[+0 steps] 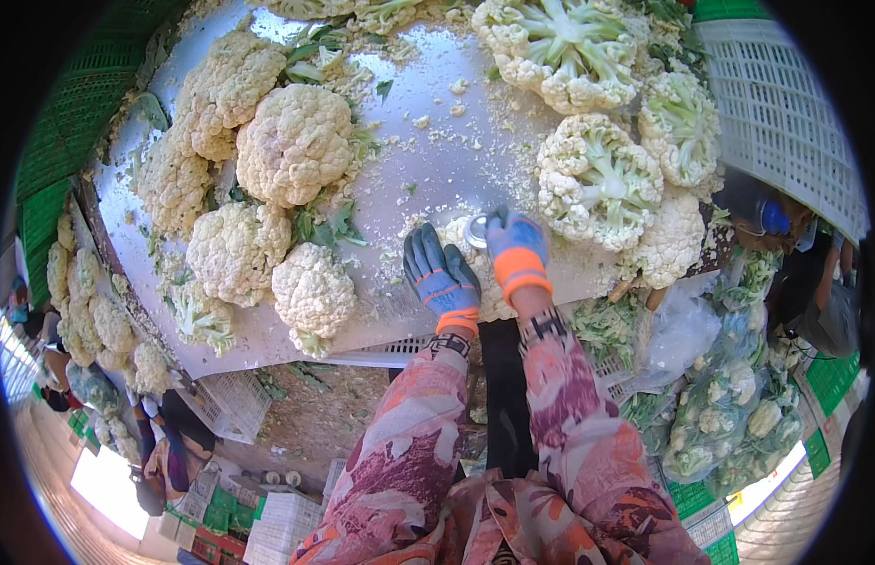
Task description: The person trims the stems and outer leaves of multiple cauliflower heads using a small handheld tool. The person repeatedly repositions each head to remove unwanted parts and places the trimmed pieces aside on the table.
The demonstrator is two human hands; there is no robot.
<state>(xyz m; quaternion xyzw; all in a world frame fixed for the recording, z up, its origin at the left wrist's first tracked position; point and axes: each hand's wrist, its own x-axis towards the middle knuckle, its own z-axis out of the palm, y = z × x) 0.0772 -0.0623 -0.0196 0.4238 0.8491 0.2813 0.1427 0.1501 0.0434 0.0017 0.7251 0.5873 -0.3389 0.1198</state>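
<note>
Both hands wear blue-grey coated gloves with orange cuffs. My left hand lies back up at the left side of a cauliflower head near the table's front edge, its fingers extended. My right hand is closed on a round metal tool, whose ring shows over that cauliflower; the rest of the tool is hidden in the fist. To the right sits a cauliflower head with its cut stem up. To the left are whole heads, among them a large one and a smaller one.
The metal tabletop bears crumbs and leaf scraps. More cut heads lie at the back right, beside a white plastic crate. Bagged cauliflower stands below right. Another person bends at the lower left near more cauliflower.
</note>
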